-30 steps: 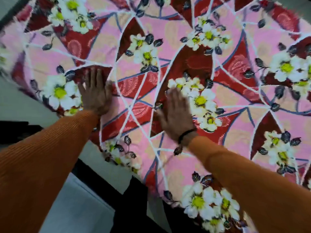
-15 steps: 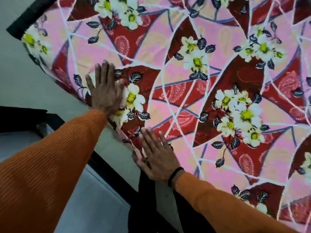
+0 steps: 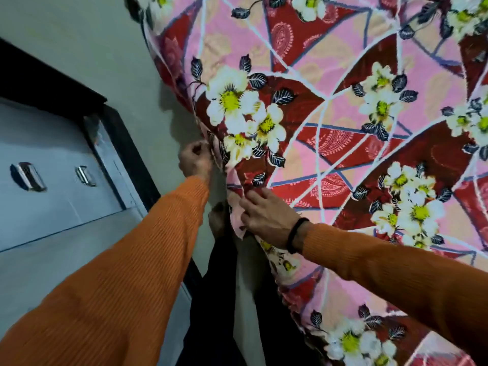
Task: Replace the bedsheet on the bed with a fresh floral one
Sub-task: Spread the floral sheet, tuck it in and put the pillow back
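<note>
The floral bedsheet (image 3: 330,128), pink and dark red with white-and-yellow flowers, covers the bed across the right of the view. Its edge hangs down over the bed's side. My left hand (image 3: 195,159) is curled and pinches the hanging edge of the sheet near the bed's side. My right hand (image 3: 264,215) lies just below it, fingers bent on the folded edge of the sheet, thumb side hidden under the cloth. Both arms wear orange sleeves; a black band sits on my right wrist.
A grey metal cabinet (image 3: 52,186) with two handles and a black frame stands at the left, close to the bed. A narrow strip of pale floor (image 3: 126,62) runs between them. My dark trouser legs (image 3: 211,299) stand in that gap.
Both hands left the flat top of the sheet and moved down to its hanging edge at the bed's side. The left hand closed on the edge. The view swung left and down.
</note>
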### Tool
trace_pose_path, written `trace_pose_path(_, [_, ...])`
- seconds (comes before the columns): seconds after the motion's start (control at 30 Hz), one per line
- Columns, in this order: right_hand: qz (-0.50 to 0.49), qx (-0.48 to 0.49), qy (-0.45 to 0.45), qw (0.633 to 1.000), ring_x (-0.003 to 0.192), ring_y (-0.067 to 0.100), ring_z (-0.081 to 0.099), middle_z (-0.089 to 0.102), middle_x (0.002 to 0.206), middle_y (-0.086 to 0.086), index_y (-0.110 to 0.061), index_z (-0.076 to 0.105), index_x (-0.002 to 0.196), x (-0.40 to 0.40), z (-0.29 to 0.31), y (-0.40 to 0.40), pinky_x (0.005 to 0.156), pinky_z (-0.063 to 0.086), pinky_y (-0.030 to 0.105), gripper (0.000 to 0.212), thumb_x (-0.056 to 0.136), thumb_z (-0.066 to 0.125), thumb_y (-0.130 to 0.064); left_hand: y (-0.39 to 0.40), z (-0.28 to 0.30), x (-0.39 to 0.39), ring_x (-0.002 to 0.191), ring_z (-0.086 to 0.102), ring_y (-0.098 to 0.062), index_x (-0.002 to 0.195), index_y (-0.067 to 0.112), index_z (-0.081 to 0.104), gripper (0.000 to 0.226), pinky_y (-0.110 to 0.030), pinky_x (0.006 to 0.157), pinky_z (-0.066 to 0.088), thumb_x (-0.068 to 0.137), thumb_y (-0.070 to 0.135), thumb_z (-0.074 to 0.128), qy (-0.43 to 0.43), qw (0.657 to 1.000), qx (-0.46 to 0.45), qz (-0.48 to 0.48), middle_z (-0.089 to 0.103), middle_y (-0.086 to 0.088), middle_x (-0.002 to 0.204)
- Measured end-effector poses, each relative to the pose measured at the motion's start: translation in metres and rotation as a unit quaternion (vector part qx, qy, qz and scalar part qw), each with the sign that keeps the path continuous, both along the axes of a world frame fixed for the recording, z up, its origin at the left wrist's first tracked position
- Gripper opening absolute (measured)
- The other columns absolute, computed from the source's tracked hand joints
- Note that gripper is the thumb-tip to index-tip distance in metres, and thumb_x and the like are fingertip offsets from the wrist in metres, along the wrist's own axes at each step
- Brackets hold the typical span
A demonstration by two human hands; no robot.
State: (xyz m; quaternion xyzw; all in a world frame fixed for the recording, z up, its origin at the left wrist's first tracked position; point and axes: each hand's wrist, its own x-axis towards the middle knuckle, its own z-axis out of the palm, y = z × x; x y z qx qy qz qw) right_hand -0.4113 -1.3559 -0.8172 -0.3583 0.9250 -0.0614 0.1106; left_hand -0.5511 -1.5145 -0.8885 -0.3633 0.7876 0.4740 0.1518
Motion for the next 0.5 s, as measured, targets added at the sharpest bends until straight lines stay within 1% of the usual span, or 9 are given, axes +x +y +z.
trace_pose_path(0.03, [0.018,0.011,-0.015,1.0,0.095,0.034,0.058,0.066,0.117,0.019,-0.009,0.074,0.087,-0.001,0.0,-0.007,0.076,0.047,0.046,0.01,0.084,0.068,-0.017,-0.002,0.005,-0.005,0.099,0.071,-0.028,0.106,0.011,0.078,0.023,-0.035,0.092,0.057,0.095,0.027,0.066,0.005,0.999,-0.026,-0.02,0.077,-0.01,0.107])
trace_pose_path(0.07, [0.024,0.017,-0.023,0.999,0.095,0.034,0.06,0.068,0.115,0.018,-0.009,0.074,0.086,-0.004,-0.001,-0.014,0.076,0.048,0.045,0.015,0.086,0.062,-0.017,-0.004,0.009,-0.01,0.103,0.07,-0.029,0.109,0.008,0.077,0.022,-0.032,0.092,0.055,0.097,0.021,0.063,0.006,0.997,-0.06,-0.038,0.075,-0.013,0.111])
trace_pose_path(0.13, [0.012,-0.004,-0.041,0.999,0.093,0.034,0.061,0.069,0.099,0.013,-0.006,0.073,0.083,-0.011,0.0,-0.025,0.072,0.048,0.044,0.03,0.086,0.045,-0.016,-0.007,0.017,-0.019,0.11,0.066,-0.032,0.11,0.005,0.075,0.024,-0.032,0.093,0.049,0.1,0.014,0.056,0.01,0.992,-0.112,-0.057,0.073,-0.017,0.117])
trace_pose_path(0.17, [0.014,-0.005,-0.059,0.998,0.095,0.035,0.061,0.068,0.096,0.013,-0.005,0.073,0.085,-0.015,-0.001,-0.031,0.072,0.048,0.044,0.033,0.086,0.041,-0.014,-0.009,0.019,-0.02,0.112,0.064,-0.033,0.11,0.004,0.074,0.024,-0.032,0.093,0.046,0.101,0.012,0.053,0.011,0.99,-0.127,-0.062,0.072,-0.017,0.119])
trace_pose_path(0.2, [0.019,0.012,-0.077,0.997,0.1,0.037,0.061,0.068,0.099,0.014,-0.003,0.073,0.09,-0.017,-0.002,-0.035,0.076,0.049,0.045,0.033,0.087,0.042,-0.013,-0.01,0.02,-0.02,0.113,0.063,-0.034,0.11,0.004,0.073,0.025,-0.032,0.093,0.045,0.101,0.011,0.052,0.007,0.989,-0.13,-0.069,0.071,-0.018,0.12])
trace_pose_path(0.27, [0.033,0.08,-0.103,0.991,0.111,0.037,0.058,0.068,0.111,0.014,-0.004,0.073,0.103,-0.019,-0.005,-0.039,0.085,0.046,0.047,0.027,0.093,0.051,-0.014,-0.005,0.021,-0.017,0.113,0.064,-0.033,0.11,0.005,0.074,0.025,-0.032,0.092,0.047,0.102,0.013,0.052,-0.017,0.993,-0.101,-0.064,0.071,-0.017,0.12])
trace_pose_path(0.33, [0.033,0.123,-0.109,0.986,0.116,0.036,0.056,0.067,0.117,0.014,-0.007,0.073,0.112,-0.019,-0.009,-0.04,0.09,0.044,0.046,0.026,0.096,0.055,-0.017,0.002,0.021,-0.011,0.112,0.065,-0.033,0.112,0.009,0.074,0.025,-0.032,0.093,0.049,0.101,0.018,0.054,-0.03,0.997,-0.056,-0.046,0.072,-0.015,0.119])
trace_pose_path(0.43, [0.024,0.133,-0.097,0.986,0.103,0.029,0.061,0.072,0.107,0.006,-0.014,0.078,0.105,-0.016,-0.012,-0.045,0.082,0.045,0.039,0.023,0.093,0.06,-0.024,0.011,0.026,0.014,0.114,0.062,-0.034,0.119,0.01,0.069,0.031,-0.035,0.093,0.047,0.104,0.03,0.05,-0.041,0.998,-0.021,-0.044,0.069,-0.016,0.123])
trace_pose_path(0.5, [0.009,0.116,-0.082,0.99,0.097,0.024,0.062,0.074,0.101,0.0,-0.02,0.08,0.098,-0.016,-0.009,-0.046,0.078,0.046,0.035,0.02,0.087,0.066,-0.029,0.016,0.023,0.046,0.116,0.061,-0.037,0.123,0.009,0.067,0.041,-0.038,0.097,0.048,0.106,0.036,0.043,-0.111,0.992,0.024,-0.045,0.066,-0.019,0.127])
